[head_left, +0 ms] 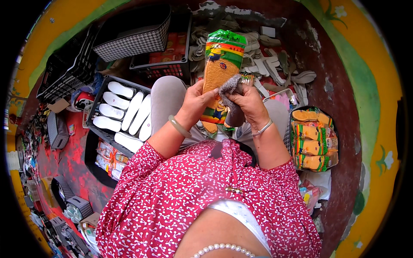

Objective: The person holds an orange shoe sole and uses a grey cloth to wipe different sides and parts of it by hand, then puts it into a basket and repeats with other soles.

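My left hand (195, 101) holds a packaged tan insole (220, 71) upright by its left edge, thumb on the front. Its clear wrapper has green, yellow and red bands and small cartoon figures. A grey fuzzy cloth (234, 114) is bunched in my right hand (253, 105), which presses it against the right edge of the package. The cloth hides part of the wrapper's lower half. Both hands are closed, in front of my knees.
At left a dark crate (100, 122) holds white insoles (137, 112). A basket (288, 139) of packaged tan insoles (309, 146) stands at right. Loose grey and white insoles (275, 69) lie heaped beyond my knees. A checked basket (133, 46) and black crates (71, 69) stand at the back left.
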Tool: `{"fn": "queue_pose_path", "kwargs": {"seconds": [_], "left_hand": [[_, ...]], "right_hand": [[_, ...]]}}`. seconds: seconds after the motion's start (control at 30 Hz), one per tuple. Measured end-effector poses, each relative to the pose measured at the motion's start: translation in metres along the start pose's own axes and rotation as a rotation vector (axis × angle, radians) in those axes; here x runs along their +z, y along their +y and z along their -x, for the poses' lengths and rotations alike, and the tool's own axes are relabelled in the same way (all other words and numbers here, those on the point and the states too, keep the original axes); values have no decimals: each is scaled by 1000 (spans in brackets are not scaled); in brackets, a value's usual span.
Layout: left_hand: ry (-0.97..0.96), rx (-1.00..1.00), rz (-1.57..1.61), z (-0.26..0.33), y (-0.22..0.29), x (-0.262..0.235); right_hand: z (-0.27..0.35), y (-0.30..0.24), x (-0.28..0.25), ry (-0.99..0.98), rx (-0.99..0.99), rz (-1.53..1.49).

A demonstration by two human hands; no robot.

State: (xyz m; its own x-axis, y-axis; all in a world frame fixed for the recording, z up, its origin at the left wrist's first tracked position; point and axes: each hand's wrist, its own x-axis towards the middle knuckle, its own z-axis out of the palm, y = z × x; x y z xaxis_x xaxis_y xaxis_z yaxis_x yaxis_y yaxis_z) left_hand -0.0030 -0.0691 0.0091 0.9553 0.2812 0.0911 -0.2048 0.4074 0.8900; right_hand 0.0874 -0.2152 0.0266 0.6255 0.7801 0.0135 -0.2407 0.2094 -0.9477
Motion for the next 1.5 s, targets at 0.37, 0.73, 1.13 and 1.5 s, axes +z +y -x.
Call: {"fn": "queue_pose_path", "kwargs": {"seconds": [0.37, 0.73, 1.13, 1.5], "left_hand": [[10, 48, 52, -4, 5, -6], [153, 142, 159, -5, 28, -7], [73, 188, -17, -13, 24, -7], [41, 137, -121, -9, 14, 2]], "right_hand": [[6, 7, -2, -176, 142, 81], [20, -14, -39, -224, 249, 133], [7, -3, -17, -247, 133, -575], [4, 16, 6, -82, 190, -132]]}}
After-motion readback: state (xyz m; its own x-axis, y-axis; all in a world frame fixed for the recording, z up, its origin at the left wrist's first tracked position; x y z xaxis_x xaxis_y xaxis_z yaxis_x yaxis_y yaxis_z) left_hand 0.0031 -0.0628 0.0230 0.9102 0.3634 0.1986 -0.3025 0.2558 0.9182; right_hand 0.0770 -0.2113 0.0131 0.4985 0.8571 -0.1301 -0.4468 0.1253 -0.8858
